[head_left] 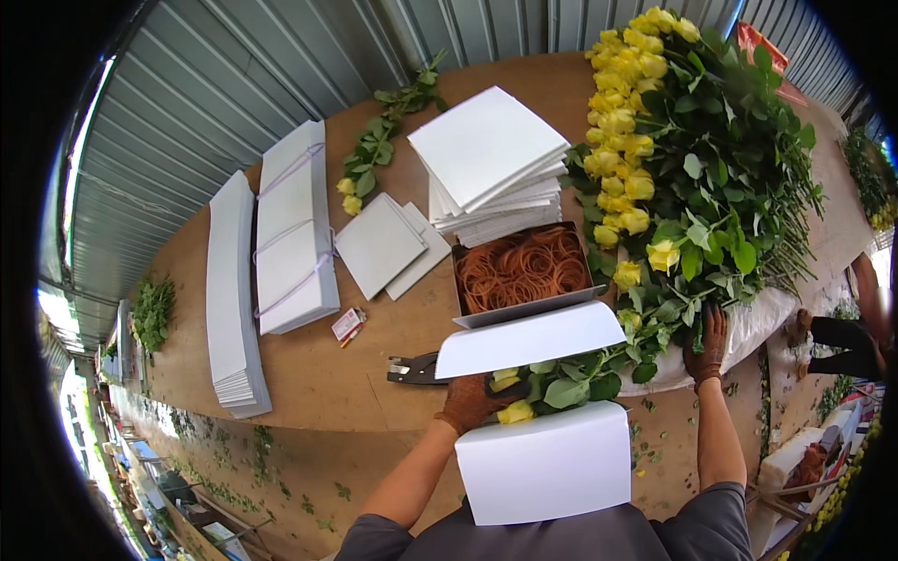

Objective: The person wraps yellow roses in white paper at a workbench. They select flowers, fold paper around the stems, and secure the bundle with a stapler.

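My left hand (468, 407), in a brown glove, grips yellow roses (514, 409) at their heads, its fingers partly hidden by white paper (528, 338). My right hand (706, 346), also gloved, holds the leafy stem end (683, 332) at the table's right. A second white sheet (543, 458) lies in front of the flowers, against my body. Black metal pliers or a stapler (412, 370) lie left of my left hand. Just beyond the upper sheet stands an open box of orange rubber bands (514, 266).
The brown table (178, 318) carries long white paper stacks (229, 290), (290, 224), square sheets (486, 150), a small packet (348, 323), loose rose stems (383, 131) and a large yellow rose pile (711, 150). Corrugated metal walling rises behind. Another person's legs (832, 346) show at right.
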A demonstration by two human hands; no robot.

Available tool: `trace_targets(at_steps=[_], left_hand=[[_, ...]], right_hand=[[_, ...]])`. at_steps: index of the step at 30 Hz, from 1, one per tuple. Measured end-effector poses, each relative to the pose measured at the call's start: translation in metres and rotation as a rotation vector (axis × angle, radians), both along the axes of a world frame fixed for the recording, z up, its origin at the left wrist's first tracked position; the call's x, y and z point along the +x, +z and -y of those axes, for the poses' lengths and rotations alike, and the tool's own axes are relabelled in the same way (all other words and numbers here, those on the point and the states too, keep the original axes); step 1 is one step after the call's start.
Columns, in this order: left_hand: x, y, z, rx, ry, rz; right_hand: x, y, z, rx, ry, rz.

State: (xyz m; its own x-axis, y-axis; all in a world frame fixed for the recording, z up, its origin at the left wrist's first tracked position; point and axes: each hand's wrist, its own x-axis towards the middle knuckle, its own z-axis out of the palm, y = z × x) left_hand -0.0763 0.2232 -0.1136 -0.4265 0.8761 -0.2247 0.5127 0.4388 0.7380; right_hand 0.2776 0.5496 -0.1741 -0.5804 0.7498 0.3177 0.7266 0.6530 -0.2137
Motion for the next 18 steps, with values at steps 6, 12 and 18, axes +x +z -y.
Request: trace_targets(at_steps=[6,12,18], left_hand=[[-0.004,0.011,-0.006,0.088,-0.04,-0.075],[-0.012,0.01,-0.01,0.058,-0.115,-0.046],[-0.011,0.012,-0.01,0.032,-0.056,-0.104]], right_hand=[[0.016,-0.014,-0.011,-0.017,-0.011,0.011],[-0.024,0.097,0.008,-0.157,0.042,-0.385],[-0.118,0.241,0.144,-0.543,0.859,0.056]])
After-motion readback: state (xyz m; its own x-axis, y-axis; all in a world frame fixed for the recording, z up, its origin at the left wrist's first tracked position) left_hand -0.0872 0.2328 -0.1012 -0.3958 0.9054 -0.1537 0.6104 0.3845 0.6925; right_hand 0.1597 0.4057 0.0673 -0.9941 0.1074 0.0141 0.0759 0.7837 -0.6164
